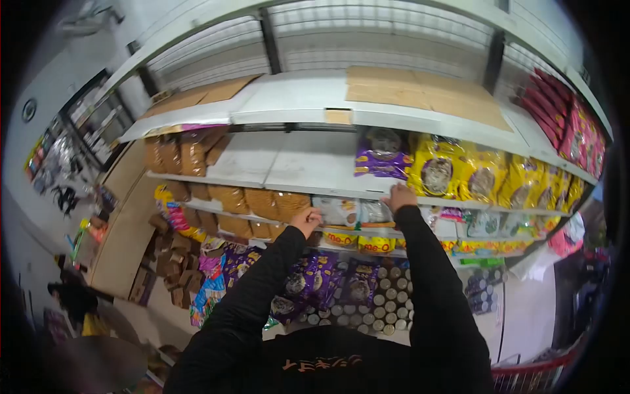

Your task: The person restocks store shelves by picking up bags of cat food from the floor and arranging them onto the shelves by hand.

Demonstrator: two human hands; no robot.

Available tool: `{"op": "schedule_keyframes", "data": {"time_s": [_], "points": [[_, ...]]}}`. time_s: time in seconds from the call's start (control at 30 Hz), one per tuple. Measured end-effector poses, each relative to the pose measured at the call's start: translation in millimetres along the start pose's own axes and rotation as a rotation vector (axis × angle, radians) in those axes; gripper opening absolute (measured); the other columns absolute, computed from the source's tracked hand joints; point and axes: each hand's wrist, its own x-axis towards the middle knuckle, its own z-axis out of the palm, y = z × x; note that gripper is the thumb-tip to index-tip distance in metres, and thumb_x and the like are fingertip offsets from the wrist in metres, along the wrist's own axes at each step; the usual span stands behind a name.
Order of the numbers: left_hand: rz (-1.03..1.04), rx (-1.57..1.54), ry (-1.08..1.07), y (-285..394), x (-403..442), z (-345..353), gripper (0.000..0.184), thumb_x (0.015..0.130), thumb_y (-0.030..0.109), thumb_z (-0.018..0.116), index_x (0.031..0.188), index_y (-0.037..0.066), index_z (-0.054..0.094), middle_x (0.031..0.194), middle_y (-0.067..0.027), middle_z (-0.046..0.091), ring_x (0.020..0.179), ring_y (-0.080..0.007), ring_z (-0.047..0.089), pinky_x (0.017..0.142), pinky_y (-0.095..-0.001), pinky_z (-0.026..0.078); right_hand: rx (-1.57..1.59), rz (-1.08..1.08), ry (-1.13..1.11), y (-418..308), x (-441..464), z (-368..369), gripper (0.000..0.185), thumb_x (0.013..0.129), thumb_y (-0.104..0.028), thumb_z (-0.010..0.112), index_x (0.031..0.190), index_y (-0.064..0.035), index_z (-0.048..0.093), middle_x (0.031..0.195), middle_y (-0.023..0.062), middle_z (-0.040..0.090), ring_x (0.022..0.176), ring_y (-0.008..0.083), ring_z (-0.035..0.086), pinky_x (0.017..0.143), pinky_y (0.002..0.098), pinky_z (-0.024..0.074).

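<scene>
Both my arms, in black sleeves, reach to the shelving. My left hand (306,221) is at the left edge of a white pack (336,211) on the third shelf, next to brown kibble bags (261,203). Its fingers are curled; what they hold, if anything, is too small to tell. My right hand (400,197) is at the shelf edge, right of a second white pack (375,211) and below a purple bag (382,154). Its fingers are bent, and I cannot make out anything in them. Yellow Me-O packs (377,245) sit below.
Yellow bags (436,167) line the second shelf at the right, and pink bags (581,134) stand above. Cardboard (420,92) lies on the top shelf. Purple bags (308,279) and cans (391,305) are low down. A red cart (535,371) is at the lower right.
</scene>
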Motion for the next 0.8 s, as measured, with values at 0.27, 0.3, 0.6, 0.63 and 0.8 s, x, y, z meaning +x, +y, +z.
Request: {"op": "schedule_keyframes", "data": {"time_s": [0.27,0.3,0.6,0.63,0.8], "points": [[-0.039,-0.295,0.050,11,-104,-94,0.023,0.086,0.008,0.053,0.108,0.004,0.056,0.086,-0.0011,0.060,0.078,-0.0100,0.056,0.071,-0.0221,0.045,1.571,0.274,0.152,-125,-96,47,0.017,0.088,-0.019,0.049,0.094,-0.0038,0.053,0.095,0.0116,0.062,0.080,0.0216,0.062,0.072,0.0310,0.0492],[-0.069,-0.372,0.043,11,-115,-102,0.022,0.086,0.009,0.053,0.108,0.004,0.056,0.086,-0.0012,0.060,0.077,-0.0100,0.056,0.070,-0.0220,0.045,1.740,0.344,0.074,-157,-115,37,0.016,0.088,-0.019,0.049,0.095,-0.0039,0.052,0.091,0.0106,0.062,0.074,0.0188,0.061,0.066,0.0279,0.0487],[-0.196,-0.524,-0.122,-70,-230,-183,0.019,0.086,0.012,0.054,0.103,0.005,0.058,0.087,-0.0024,0.060,0.076,-0.0105,0.056,0.069,-0.0237,0.045,1.905,0.436,-0.427,-401,-214,-40,0.016,0.089,-0.013,0.047,0.099,-0.0017,0.051,0.088,0.0101,0.062,0.068,0.0149,0.059,0.064,0.0247,0.0464],[-0.219,-0.547,-0.128,-80,-243,-199,0.019,0.086,0.012,0.054,0.103,0.005,0.058,0.087,-0.0024,0.060,0.076,-0.0105,0.056,0.069,-0.0237,0.045,1.876,0.440,-0.436,-418,-221,-46,0.016,0.089,-0.012,0.046,0.101,-0.0016,0.051,0.088,0.0104,0.062,0.068,0.0143,0.059,0.065,0.0243,0.0460],[-0.336,-0.496,-0.180,-104,-265,-254,0.017,0.086,0.009,0.054,0.101,0.003,0.057,0.090,-0.0040,0.060,0.083,-0.0112,0.056,0.072,-0.0244,0.045,1.725,0.435,-0.520,-471,-237,-67,0.016,0.089,-0.008,0.044,0.101,-0.0013,0.052,0.089,0.0096,0.063,0.070,0.0130,0.058,0.066,0.0236,0.0451]]}}
